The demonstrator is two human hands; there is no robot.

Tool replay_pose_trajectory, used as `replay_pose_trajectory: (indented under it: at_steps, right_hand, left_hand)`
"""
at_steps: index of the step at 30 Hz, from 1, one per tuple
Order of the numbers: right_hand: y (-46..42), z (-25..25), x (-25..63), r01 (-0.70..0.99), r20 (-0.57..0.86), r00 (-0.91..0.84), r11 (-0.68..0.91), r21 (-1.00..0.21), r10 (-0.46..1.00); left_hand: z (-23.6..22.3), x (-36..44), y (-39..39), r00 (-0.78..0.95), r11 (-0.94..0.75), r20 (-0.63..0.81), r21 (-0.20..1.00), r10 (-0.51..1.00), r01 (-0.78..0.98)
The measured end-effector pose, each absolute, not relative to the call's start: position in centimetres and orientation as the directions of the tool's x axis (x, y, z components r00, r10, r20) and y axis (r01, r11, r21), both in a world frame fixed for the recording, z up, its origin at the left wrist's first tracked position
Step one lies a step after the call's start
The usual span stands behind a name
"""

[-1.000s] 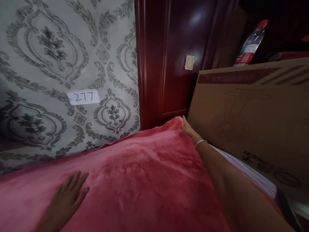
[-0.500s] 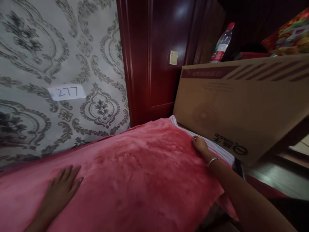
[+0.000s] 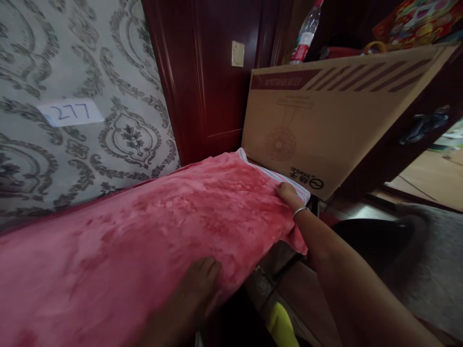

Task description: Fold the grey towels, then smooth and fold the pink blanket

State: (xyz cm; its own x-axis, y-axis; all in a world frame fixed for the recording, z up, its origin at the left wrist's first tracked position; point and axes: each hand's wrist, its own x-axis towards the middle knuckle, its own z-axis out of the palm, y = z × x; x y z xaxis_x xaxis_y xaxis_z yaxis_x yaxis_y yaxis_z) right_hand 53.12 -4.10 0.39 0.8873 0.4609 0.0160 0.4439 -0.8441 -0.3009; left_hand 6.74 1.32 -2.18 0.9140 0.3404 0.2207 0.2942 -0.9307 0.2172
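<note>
Right hand [image 3: 288,193]: pinches pink blanket [image 3: 155,217] beside striped sheet [image 3: 297,187], likely for edge control | Left hand [image 3: 197,284]: blurred, grip unclear; placement near front edge probably steadies fabric.

Cardboard box [image 3: 325,120] beneath plastic bottle [image 3: 306,36]

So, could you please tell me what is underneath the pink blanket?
A striped cloth shows along the far right edge of the pink blanket; whatever else lies beneath is covered.
</note>
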Motion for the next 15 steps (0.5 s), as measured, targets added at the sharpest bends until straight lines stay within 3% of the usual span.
replay_pose_trajectory:
  at_steps: [4,8,12,15]
  right_hand:
    - [-5.0,0.8,52.7,0.433,0.045,0.894,-0.837,-0.335,0.445]
    - [-5.6,1.0,52.5,0.426,0.073,0.899,-0.823,-0.376,0.432]
    - [-5.6,0.9,52.6,0.404,0.089,0.91,-0.817,-0.412,0.405]
    - [-5.4,0.9,53.0,0.38,0.101,0.921,-0.814,-0.44,0.375]
  left_hand:
    - [-3.4,9.8,-1.7,0.944,-0.944,0.078,0.102,0.321,0.313]
    - [-4.5,10.4,-1.1,0.942,-0.943,0.053,0.04,0.331,0.329]
    - [-5.6,10.2,-0.7,0.929,-0.931,0.08,0.08,0.362,0.356]
    - [-6.1,9.8,-0.6,0.919,-0.927,0.174,0.194,0.355,0.321]
